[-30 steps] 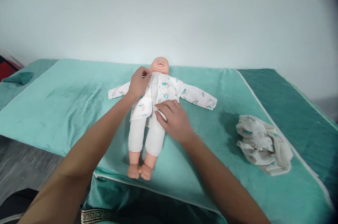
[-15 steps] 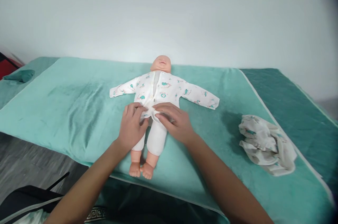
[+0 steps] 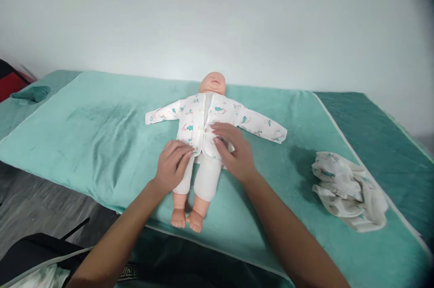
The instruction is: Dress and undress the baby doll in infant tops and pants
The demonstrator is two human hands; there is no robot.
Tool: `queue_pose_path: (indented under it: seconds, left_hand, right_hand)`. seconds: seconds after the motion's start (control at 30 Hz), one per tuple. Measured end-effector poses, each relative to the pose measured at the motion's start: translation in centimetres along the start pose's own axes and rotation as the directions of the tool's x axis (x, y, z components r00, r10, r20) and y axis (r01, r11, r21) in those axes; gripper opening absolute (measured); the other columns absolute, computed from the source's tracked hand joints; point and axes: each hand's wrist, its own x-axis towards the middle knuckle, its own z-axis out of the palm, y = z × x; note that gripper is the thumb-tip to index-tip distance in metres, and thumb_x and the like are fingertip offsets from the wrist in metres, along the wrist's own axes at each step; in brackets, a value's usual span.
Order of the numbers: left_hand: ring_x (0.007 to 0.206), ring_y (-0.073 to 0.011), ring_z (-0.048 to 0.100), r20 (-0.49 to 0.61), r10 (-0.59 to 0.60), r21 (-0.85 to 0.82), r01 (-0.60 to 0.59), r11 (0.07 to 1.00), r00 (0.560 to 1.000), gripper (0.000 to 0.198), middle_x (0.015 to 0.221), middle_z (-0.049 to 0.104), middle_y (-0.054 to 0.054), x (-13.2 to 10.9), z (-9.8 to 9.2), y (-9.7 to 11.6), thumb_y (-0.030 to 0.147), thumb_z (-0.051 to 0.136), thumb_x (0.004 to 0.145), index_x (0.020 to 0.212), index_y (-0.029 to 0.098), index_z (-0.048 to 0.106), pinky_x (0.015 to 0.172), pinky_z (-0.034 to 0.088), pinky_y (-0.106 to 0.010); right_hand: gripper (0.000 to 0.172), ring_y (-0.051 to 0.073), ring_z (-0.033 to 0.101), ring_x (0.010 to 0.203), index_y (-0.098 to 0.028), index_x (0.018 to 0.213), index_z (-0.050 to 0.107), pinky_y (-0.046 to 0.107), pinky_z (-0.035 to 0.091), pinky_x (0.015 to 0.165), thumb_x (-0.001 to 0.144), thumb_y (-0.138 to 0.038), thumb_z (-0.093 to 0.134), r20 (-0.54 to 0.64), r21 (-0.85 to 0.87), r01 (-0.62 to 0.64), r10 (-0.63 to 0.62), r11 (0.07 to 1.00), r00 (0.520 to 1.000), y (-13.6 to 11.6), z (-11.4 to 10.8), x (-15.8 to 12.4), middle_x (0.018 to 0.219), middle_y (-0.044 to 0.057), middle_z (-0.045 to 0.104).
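Note:
A baby doll lies on its back on a green cloth, head toward the wall, arms spread. It wears a white printed jacket, its front edges meeting low down and apart at the neck, and white trousers. My left hand pinches the jacket's lower hem near the middle. Over the jacket's front, on the right side, is my right hand, thumb and fingers apart, with nothing visible between them.
A crumpled printed white cloth lies on the right of the green cloth. Behind stands a white wall. A black and red item is at the far left, a black object at the lower left.
My right hand has moved up from the hem and come off the jacket's lower edge. The jacket front now lies flatter. The whole view has shifted slightly.

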Motion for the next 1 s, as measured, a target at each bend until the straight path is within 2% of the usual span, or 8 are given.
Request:
queue_pose_path:
  seconds: [0.13,0.33,0.4,0.47,0.6,0.73,0.87,1.0]
  left_hand:
    - [0.095,-0.0207,0.065,-0.14,-0.191,0.017,0.195,0.981,0.972,0.024,0.097,0.07,-0.006,-0.3,0.4,0.1,0.029,0.047,0.104,0.103,0.025,0.071,0.085,0.055,-0.041]
    - [0.082,-0.0196,0.063,0.038,-0.046,-0.078,0.048,0.996,0.998,0.023,0.084,0.071,-0.004,-0.6,0.3,1.4,0.028,0.054,0.101,0.086,0.025,0.07,0.076,0.052,-0.04]
    - [0.08,-0.0186,0.063,0.001,-0.068,-0.143,0.067,0.987,0.998,0.023,0.082,0.071,-0.004,-0.7,0.4,1.0,0.029,0.053,0.101,0.085,0.024,0.068,0.074,0.052,-0.038]
    - [0.084,-0.0181,0.064,-0.101,-0.232,-0.186,0.211,0.96,0.967,0.022,0.087,0.07,-0.004,-0.4,0.7,-0.1,0.033,0.052,0.102,0.089,0.024,0.068,0.077,0.053,-0.036]
    - [0.11,-0.0206,0.067,-0.091,-0.617,-0.327,0.562,0.76,0.782,0.027,0.118,0.072,-0.007,1.4,1.7,-3.2,0.043,0.056,0.099,0.114,0.024,0.067,0.097,0.054,-0.037]
    - [0.128,-0.0246,0.063,0.115,-0.664,-0.437,0.638,0.634,0.739,0.041,0.138,0.069,-0.009,3.6,2.5,-4.7,0.049,0.056,0.098,0.126,0.021,0.067,0.115,0.046,-0.042]
    - [0.139,-0.0274,0.058,0.228,-0.692,-0.609,0.655,0.447,0.685,0.048,0.148,0.064,-0.008,5.0,3.3,-4.7,0.056,0.061,0.094,0.129,0.023,0.068,0.118,0.045,-0.043]
    - [0.135,-0.0307,0.062,0.289,-0.662,-0.758,0.588,0.282,0.691,0.051,0.138,0.071,-0.01,6.4,4.3,-4.5,0.056,0.07,0.088,0.126,0.02,0.071,0.115,0.049,-0.045]
  right_hand:
    - [0.015,0.027,0.067,0.111,-0.028,0.11,0.068,0.05,0.053,0.098,0.099,-0.032,0.06,-0.126,-0.089,-0.117,0.106,0.989,0.986,1.1,-0.7,0.3,0.113,0.008,0.074]
    - [0.01,0.024,0.067,0.095,-0.027,0.093,0.071,0.047,0.051,0.088,0.097,-0.029,0.062,0.021,-0.131,0.011,-0.008,0.991,1.0,0.2,-0.4,0.7,0.096,0.005,0.075]
    - [0.013,0.022,0.066,0.088,-0.026,0.09,0.07,0.042,0.05,0.083,0.098,-0.031,0.061,0.031,-0.023,-0.053,0.053,0.998,0.998,0.2,-0.6,0.7,0.09,0.004,0.073]
    - [0.019,0.02,0.063,0.081,-0.026,0.086,0.068,0.038,0.049,0.076,0.099,-0.037,0.059,-0.053,0.041,-0.2,0.202,0.979,0.978,0.9,-1.4,0.7,0.084,0.003,0.07]
    - [0.04,0.02,0.051,0.067,-0.024,0.071,0.059,0.035,0.037,0.069,0.098,-0.053,0.054,-0.205,-0.256,-0.554,0.516,0.792,0.832,3.8,-3.9,1.0,0.069,0.003,0.06]
    - [0.056,0.021,0.046,0.064,-0.024,0.059,0.052,0.035,0.028,0.068,0.096,-0.065,0.045,-0.063,-0.519,-0.628,0.707,0.58,0.705,5.8,-4.9,1.1,0.062,0.006,0.056]
    - [0.061,0.021,0.048,0.069,-0.024,0.063,0.047,0.034,0.03,0.068,0.096,-0.074,0.036,0.06,-0.355,-0.627,0.686,0.693,0.725,6.0,-3.3,1.2,0.065,0.004,0.056]
    - [0.06,0.02,0.049,0.078,-0.023,0.069,0.046,0.033,0.037,0.074,0.09,-0.079,0.04,0.031,-0.128,-0.644,0.652,0.754,0.758,6.7,-1.9,1.5,0.072,0.001,0.055]
